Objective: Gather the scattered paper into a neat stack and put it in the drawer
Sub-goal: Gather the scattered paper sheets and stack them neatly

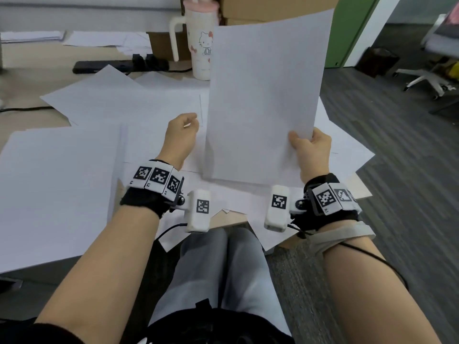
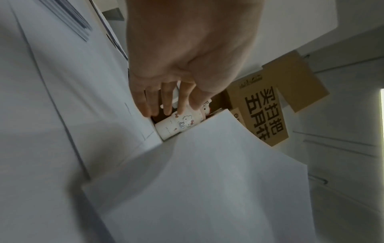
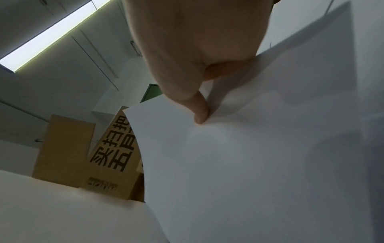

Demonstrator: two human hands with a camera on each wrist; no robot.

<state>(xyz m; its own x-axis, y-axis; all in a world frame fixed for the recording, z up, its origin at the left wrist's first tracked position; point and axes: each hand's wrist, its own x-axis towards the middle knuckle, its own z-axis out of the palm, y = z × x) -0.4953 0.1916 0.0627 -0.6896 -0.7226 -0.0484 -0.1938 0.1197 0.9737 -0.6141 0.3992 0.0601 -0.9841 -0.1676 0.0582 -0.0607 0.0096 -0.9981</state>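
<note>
My right hand (image 1: 306,141) pinches the lower right edge of a white sheet (image 1: 267,100) and holds it upright above the desk; the right wrist view shows the thumb (image 3: 199,115) pressed on the sheet (image 3: 259,164). Just left of that sheet, my left hand (image 1: 186,124) hovers over the scattered paper (image 1: 111,105) with nothing in it, and its fingers (image 2: 166,105) are extended in the left wrist view. More loose sheets (image 1: 57,189) cover the desk's near left. No drawer is in view.
A cartoon-cat tumbler (image 1: 201,45) and a black power strip (image 1: 119,64) stand behind the paper, with cardboard boxes (image 1: 260,8) further back. A small paper pile (image 1: 32,36) lies at the far left. An office chair (image 1: 434,78) stands on the carpet to the right.
</note>
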